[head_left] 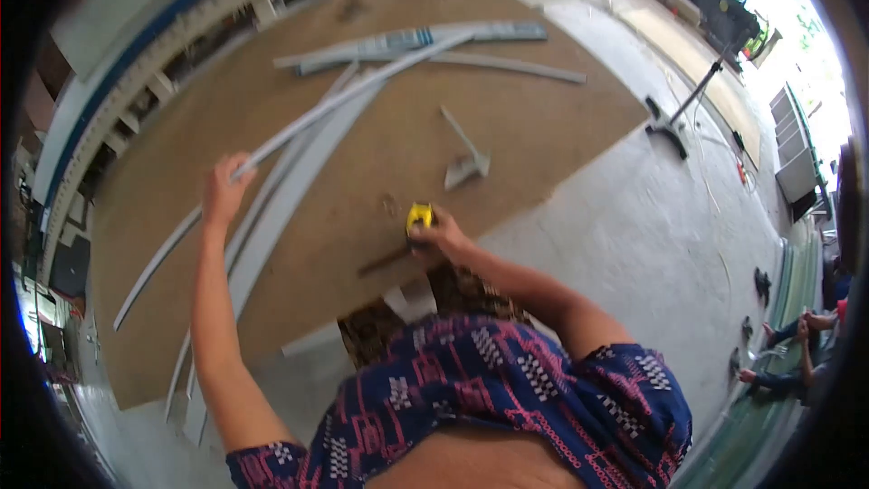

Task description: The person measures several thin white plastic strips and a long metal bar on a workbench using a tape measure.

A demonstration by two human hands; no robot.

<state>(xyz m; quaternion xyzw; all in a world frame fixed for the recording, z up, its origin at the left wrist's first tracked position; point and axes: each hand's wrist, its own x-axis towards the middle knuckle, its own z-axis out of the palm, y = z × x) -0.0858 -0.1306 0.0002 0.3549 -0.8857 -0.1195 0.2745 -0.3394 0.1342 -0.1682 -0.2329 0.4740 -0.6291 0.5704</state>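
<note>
My left hand (224, 192) is closed around a long, thin whitish strip (312, 115), raised over a brown board table (380, 154). The strip runs from the lower left to the upper middle. In my right hand (442, 234) is a yellow and black tape measure (420, 215), held near the table's front edge. Wider pale strips (312, 172) lie beneath the held one and reach past the near edge. A small white piece with a thin stem (466, 170) rests on the board beyond the tape measure.
At the far side lie a wrapped white and blue length (507, 32) and another thin strip (534, 67). A black-based stand (668, 131) is on the floor to the right. A long blue-edged machine (136, 63) borders the left. Other people's arms (778, 378) show at the right edge.
</note>
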